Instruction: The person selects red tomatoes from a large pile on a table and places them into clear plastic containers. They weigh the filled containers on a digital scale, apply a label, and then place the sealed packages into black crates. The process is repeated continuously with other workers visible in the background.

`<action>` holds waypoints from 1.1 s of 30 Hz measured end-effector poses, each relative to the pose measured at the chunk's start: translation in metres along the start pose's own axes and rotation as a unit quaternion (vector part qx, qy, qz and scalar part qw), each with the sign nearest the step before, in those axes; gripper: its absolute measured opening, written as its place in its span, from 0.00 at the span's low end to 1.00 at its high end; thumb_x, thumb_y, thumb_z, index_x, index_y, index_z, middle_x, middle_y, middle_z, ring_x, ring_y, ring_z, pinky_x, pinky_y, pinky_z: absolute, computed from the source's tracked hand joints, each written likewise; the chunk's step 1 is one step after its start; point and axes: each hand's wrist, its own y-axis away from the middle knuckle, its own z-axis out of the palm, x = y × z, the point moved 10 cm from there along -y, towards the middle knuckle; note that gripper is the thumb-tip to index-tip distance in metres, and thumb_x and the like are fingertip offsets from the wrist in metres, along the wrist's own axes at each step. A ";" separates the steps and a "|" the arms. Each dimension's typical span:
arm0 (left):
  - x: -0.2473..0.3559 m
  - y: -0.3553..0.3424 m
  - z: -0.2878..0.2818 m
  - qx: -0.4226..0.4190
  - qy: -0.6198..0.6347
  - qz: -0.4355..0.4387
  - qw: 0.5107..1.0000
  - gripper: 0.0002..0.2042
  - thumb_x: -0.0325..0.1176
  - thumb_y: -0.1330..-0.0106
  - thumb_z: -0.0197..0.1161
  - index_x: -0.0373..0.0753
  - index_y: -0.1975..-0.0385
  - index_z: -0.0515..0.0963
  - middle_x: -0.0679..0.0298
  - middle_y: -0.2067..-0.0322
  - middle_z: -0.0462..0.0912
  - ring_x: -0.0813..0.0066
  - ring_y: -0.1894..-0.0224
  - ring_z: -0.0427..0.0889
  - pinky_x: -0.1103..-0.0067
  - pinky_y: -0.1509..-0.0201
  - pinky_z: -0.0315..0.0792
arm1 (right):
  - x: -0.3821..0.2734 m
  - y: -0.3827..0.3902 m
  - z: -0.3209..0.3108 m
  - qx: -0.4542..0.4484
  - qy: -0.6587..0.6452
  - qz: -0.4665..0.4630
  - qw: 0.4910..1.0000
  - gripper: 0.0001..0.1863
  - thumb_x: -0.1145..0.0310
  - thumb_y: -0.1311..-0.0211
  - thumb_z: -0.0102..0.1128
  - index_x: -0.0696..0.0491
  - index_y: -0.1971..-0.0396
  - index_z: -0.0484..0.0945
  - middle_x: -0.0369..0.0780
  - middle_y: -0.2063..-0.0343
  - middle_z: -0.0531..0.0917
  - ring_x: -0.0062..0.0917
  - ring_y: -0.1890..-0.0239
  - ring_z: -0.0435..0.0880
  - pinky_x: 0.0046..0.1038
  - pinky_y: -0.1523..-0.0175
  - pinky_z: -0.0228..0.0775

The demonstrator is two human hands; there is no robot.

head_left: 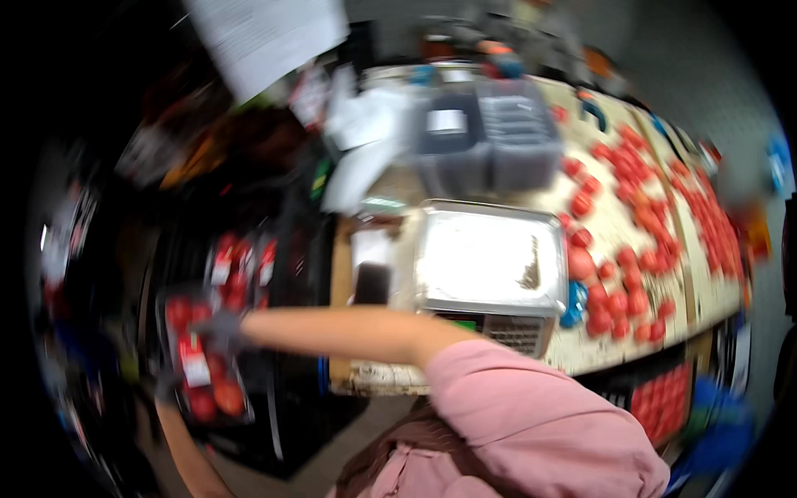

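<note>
At the left, a clear plastic pack of tomatoes [203, 402] with a white and red label is held over a black crate [286, 398]. My right hand [221, 333], in a grey glove, reaches across and grips the pack's right side near the label. Also gloved in grey, my left hand [167, 387] holds its left edge, with most of its fingers hidden. Other labelled packs of tomatoes [237, 278] lie in the crate just beyond. Motion blurs both hands and the pack.
On the table, a scale [481, 257] with a metal pan stands before stacked clear plastic trays [523, 137]. Loose tomatoes [635, 241] spread over the table's right side, near a blue crumpled thing [574, 304]. A crate of tomatoes [662, 404] sits below. Paper sheets [266, 37] hang at upper left.
</note>
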 end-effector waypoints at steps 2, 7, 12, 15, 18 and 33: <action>-0.010 -0.045 -0.006 0.014 -0.099 0.004 0.995 0.17 0.34 0.36 0.51 0.33 0.51 0.73 0.54 0.54 0.79 0.64 0.53 0.78 0.72 0.46 0.71 | 0.028 -0.039 -0.007 0.104 -0.047 0.041 0.993 0.21 0.51 0.47 0.62 0.52 0.60 0.79 0.44 0.64 0.83 0.41 0.61 0.81 0.43 0.59 0.71; -0.032 -0.083 0.022 0.033 -0.311 0.035 0.949 0.14 0.33 0.35 0.50 0.34 0.54 0.74 0.54 0.56 0.79 0.63 0.55 0.78 0.72 0.48 0.71 | 0.004 -0.021 -0.002 0.033 0.107 -0.049 0.992 0.20 0.50 0.45 0.62 0.51 0.62 0.80 0.42 0.67 0.84 0.35 0.64 0.81 0.39 0.61 0.72; -0.021 -0.083 0.070 0.028 -0.477 0.079 0.875 0.12 0.33 0.34 0.48 0.34 0.58 0.76 0.54 0.58 0.79 0.63 0.56 0.78 0.72 0.50 0.71 | -0.026 0.065 0.028 -0.064 0.366 -0.159 0.915 0.20 0.49 0.44 0.62 0.51 0.63 0.81 0.40 0.69 0.84 0.29 0.68 0.82 0.34 0.63 0.72; 0.002 -0.077 0.095 0.006 -0.582 0.118 0.804 0.12 0.32 0.34 0.48 0.34 0.60 0.77 0.54 0.60 0.80 0.63 0.57 0.77 0.72 0.51 0.71 | -0.030 0.112 0.021 -0.057 0.458 -0.211 0.862 0.19 0.49 0.43 0.63 0.50 0.64 0.81 0.39 0.71 0.84 0.25 0.70 0.82 0.31 0.64 0.73; 0.036 -0.065 0.139 -0.050 -0.735 0.251 0.628 0.12 0.32 0.33 0.47 0.35 0.63 0.78 0.54 0.61 0.80 0.62 0.58 0.77 0.72 0.53 0.71 | -0.030 0.195 -0.039 0.082 0.569 -0.214 0.790 0.25 0.49 0.51 0.62 0.52 0.58 0.80 0.47 0.64 0.84 0.41 0.60 0.82 0.39 0.55 0.72; 0.124 0.454 0.892 -0.518 -0.164 0.640 0.543 0.33 0.32 0.54 0.72 0.41 0.44 0.69 0.49 0.43 0.68 0.48 0.42 0.67 0.59 0.38 0.61 | 0.309 1.016 -0.239 0.979 0.189 -0.073 -0.001 0.37 0.58 0.53 0.71 0.57 0.44 0.65 0.50 0.47 0.68 0.43 0.47 0.70 0.38 0.41 0.64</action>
